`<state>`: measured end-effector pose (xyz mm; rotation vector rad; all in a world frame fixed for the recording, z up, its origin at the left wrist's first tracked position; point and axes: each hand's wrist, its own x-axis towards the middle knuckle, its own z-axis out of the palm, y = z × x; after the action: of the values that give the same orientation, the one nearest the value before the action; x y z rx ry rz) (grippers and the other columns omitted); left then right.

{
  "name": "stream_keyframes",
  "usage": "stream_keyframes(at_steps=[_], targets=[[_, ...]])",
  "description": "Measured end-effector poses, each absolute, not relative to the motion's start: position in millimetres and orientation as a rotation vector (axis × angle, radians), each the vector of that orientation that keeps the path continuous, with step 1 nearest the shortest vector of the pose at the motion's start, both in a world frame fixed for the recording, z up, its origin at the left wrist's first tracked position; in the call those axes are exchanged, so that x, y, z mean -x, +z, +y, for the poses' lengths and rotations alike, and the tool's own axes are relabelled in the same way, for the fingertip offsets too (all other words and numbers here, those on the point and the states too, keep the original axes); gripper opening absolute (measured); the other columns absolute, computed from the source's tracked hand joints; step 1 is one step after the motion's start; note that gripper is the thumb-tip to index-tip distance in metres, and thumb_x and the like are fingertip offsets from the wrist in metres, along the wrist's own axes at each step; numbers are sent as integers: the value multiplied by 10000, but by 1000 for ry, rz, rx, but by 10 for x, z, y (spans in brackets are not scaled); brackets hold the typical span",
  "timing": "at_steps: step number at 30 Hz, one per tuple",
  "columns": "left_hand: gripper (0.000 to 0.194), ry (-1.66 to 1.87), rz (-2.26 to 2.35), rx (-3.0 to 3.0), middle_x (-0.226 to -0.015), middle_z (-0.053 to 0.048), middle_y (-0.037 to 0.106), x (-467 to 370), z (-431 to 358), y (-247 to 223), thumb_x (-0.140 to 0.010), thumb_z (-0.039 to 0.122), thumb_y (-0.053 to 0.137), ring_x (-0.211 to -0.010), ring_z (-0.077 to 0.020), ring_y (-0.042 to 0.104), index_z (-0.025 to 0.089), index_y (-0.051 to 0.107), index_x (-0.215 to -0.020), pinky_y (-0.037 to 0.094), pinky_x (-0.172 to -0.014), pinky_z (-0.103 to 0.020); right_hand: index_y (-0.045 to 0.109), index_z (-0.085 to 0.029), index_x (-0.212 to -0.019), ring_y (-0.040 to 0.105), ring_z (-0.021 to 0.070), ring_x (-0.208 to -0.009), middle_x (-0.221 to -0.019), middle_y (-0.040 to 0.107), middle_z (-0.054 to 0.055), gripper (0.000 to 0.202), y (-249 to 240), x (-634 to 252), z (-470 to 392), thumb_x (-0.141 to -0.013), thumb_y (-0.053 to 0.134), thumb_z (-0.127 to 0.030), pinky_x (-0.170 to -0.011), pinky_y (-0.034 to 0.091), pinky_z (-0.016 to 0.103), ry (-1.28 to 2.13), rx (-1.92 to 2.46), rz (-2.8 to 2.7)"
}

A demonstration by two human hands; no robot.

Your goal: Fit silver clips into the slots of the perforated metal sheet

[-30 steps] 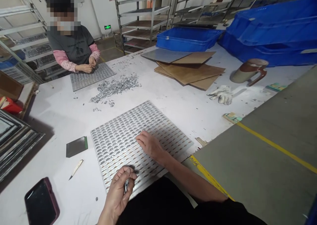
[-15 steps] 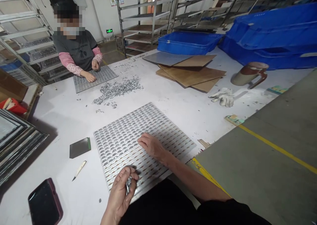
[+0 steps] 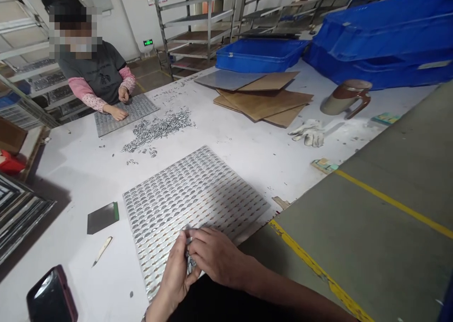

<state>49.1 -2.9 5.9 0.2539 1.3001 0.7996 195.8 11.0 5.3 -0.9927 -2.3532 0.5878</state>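
Note:
My left hand is cupped at the near edge of a metal plate, its fingers wrapped round several small silvery oval metal pieces. Over the same pieces my right hand is bent, fingertips curled into the left palm; what they pinch is hidden. Rows of eye-shaped slots cover the plate. Those in the far left part hold dark grey ovals, while nearer rows show thin brownish marks. Beyond the plate lies a heap of loose metal pieces.
Across the table a co-worker handles a similar plate. At left are a phone, a knife and a dark flat sheet. Cardboard sheets, gloves, a mug and blue crates stand right.
My right hand has drawn back from the middle of the plate to my left hand and its metal pieces. The view has shifted slightly right.

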Motion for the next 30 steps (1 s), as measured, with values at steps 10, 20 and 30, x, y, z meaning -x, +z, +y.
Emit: stream_keyframes(at_steps=[10,20,30], targets=[[277,807,1017,-399,-672,29,532,-496,94,141,-794,371,764,-525,-40,434,164,581,-811,281,-427,-109,530,-202,-766,517,127,-658,-706,540,-18,131,-5,-2016,186,-893,519,-174,-636,419,252,949,1183,-1602],[255,754,973,-433,-649,16,540,-357,39,72,-802,348,751,-439,-20,348,145,597,-777,125,-362,-128,605,-198,-898,570,133,-717,-785,616,3,45,-24,-2085,184,-897,568,-223,-678,459,246,999,1009,-1733],[294,801,1031,-281,-950,-173,724,-445,97,72,-741,220,798,-520,-52,473,88,690,-981,281,-387,-142,636,-192,-736,580,140,-636,-667,649,-6,169,-189,-2348,817,-855,530,-249,-682,429,252,677,1651,-1643]])
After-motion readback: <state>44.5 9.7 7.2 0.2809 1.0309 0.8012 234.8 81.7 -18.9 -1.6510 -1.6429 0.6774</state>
